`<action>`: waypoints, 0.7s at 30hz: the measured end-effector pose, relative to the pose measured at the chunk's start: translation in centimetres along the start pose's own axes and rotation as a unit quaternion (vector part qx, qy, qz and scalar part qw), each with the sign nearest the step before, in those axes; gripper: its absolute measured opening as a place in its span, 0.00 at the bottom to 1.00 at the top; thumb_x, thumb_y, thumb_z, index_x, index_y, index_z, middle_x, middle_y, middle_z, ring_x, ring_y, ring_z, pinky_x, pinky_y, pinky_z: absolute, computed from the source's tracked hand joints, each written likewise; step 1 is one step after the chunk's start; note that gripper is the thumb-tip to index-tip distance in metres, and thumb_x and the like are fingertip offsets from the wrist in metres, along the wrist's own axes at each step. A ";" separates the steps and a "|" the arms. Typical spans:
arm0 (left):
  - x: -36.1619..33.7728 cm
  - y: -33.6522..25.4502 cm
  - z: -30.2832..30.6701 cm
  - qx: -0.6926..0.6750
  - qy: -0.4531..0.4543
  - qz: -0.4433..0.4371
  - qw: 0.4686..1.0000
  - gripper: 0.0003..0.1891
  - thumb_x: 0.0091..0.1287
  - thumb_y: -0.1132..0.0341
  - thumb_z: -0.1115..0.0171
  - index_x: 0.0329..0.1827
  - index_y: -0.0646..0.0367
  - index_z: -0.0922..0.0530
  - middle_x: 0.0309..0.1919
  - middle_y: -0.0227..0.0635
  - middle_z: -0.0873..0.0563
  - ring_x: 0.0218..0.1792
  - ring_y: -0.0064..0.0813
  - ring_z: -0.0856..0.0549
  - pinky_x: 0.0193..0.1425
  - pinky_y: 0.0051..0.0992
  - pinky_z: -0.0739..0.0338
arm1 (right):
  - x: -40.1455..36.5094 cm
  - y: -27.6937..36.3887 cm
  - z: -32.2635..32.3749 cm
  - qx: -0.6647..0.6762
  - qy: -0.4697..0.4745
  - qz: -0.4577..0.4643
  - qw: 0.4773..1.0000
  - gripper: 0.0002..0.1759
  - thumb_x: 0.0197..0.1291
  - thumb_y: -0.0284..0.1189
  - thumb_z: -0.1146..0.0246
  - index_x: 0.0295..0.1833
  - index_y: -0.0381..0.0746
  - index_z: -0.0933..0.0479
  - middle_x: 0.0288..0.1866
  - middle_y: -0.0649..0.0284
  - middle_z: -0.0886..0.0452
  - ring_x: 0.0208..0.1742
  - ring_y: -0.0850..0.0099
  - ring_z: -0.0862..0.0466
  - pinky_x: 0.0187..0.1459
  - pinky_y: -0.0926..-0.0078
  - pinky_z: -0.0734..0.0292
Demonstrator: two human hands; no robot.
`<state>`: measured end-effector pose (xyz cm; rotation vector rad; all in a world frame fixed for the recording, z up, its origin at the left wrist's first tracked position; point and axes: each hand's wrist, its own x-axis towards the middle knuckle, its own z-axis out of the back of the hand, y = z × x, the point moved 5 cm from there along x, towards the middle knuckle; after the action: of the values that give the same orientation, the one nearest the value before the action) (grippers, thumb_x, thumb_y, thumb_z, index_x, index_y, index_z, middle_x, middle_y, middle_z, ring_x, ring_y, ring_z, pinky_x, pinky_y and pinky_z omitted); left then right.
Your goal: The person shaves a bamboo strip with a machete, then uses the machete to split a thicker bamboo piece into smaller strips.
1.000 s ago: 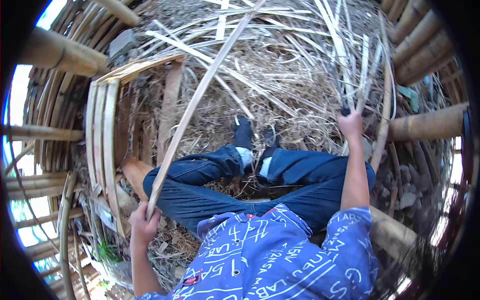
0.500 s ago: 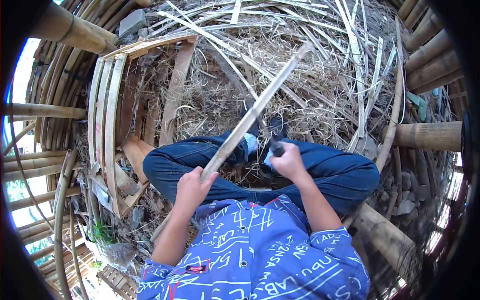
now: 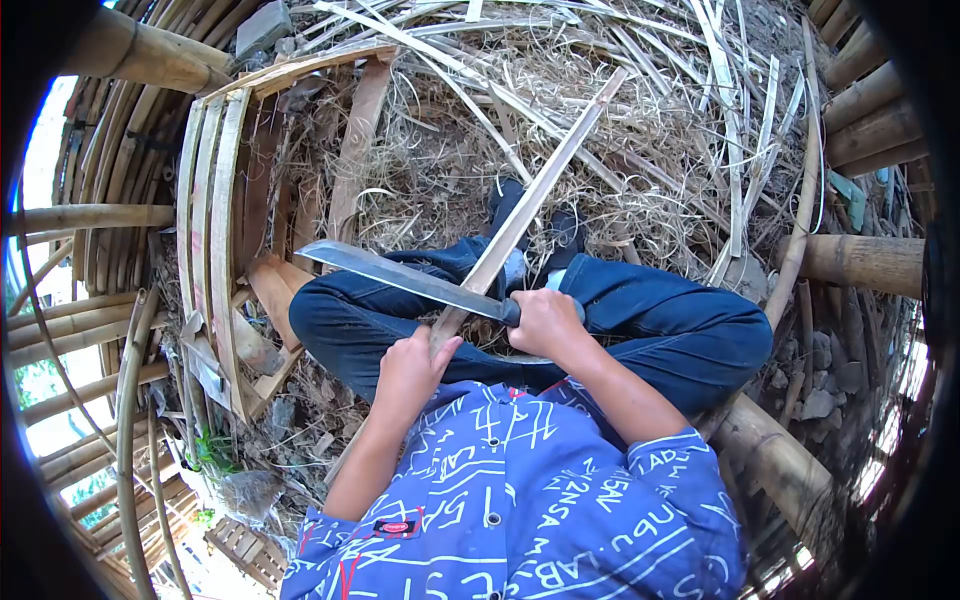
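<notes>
My left hand (image 3: pixel 412 365) is wrapped round the near end of a long bamboo strip (image 3: pixel 540 188), which slants up and away to the right over my crossed legs. In my right hand (image 3: pixel 546 322) is the dark handle of a machete (image 3: pixel 400 277). Its broad blade points left and lies across the strip just beyond my left hand, over my left knee. Whether the edge is cutting into the strip cannot be made out. My fingers hide part of the handle and the strip's near end.
A wooden crate frame (image 3: pixel 212 230) stands at the left. Curly shavings (image 3: pixel 650 200) cover the ground ahead, with long split strips (image 3: pixel 725 100) among them. Thick bamboo poles (image 3: pixel 865 265) flank me at the right, and stones (image 3: pixel 818 403) lie near my right knee.
The machete has swung up and left from beyond the strip, so its blade now crosses the strip near my left hand. My left hand has shifted slightly right.
</notes>
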<state>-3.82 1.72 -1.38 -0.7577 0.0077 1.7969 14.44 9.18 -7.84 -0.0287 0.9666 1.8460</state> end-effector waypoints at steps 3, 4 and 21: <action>0.0 0.1 0.0 0.005 -0.007 -0.006 1.000 0.28 0.68 0.45 0.40 0.35 0.69 0.22 0.26 0.60 0.16 0.32 0.60 0.15 0.37 0.50 0.21 | 0.3 -0.2 0.4 -0.022 -0.001 0.010 1.000 0.17 0.39 0.33 0.34 0.38 0.38 0.17 0.31 0.48 0.15 0.37 0.50 0.14 0.42 0.54 0.18; -0.1 0.1 0.0 0.004 -0.007 -0.010 1.000 0.27 0.68 0.45 0.40 0.35 0.69 0.22 0.25 0.60 0.16 0.32 0.60 0.15 0.37 0.50 0.21 | 0.4 -0.3 0.3 -0.035 -0.003 0.011 0.999 0.16 0.39 0.33 0.33 0.37 0.38 0.17 0.31 0.48 0.15 0.36 0.50 0.14 0.41 0.54 0.18; -1.5 2.8 2.3 -0.044 0.009 0.032 0.998 0.26 0.68 0.48 0.38 0.31 0.68 0.26 0.26 0.61 0.18 0.34 0.63 0.18 0.38 0.52 0.25 | 3.5 -10.1 5.9 -0.097 -0.100 -0.149 0.979 0.15 0.45 0.35 0.36 0.39 0.40 0.16 0.38 0.47 0.14 0.42 0.49 0.14 0.47 0.53 0.18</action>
<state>-7.10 0.29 0.21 -0.8449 -0.0364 1.8619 22.91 17.27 -11.39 -0.1002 0.6047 1.6226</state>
